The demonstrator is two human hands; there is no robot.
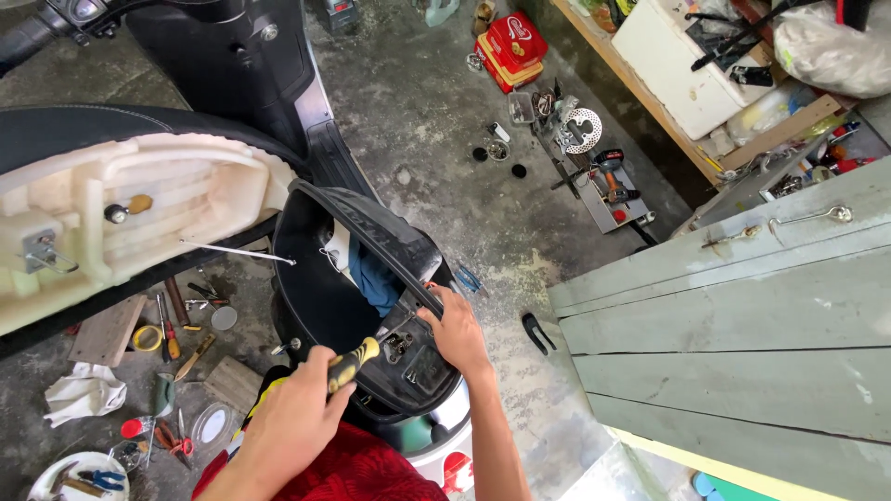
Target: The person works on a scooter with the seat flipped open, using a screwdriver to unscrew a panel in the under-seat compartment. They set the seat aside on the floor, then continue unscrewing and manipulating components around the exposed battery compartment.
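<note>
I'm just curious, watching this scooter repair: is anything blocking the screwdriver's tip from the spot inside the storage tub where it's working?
Nothing visible does. The left hand holds the screwdriver, its shaft running clear to the latch area. The right hand grips the tub rim beside it; the blue cloth lies deeper in, off to the side.

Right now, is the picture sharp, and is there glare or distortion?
Head view: soft, even daylight, no hard shadows; left hand holding the screwdriver and right hand are sharp; the storage bin interior is dark; edges bend from the wide lens.
</note>
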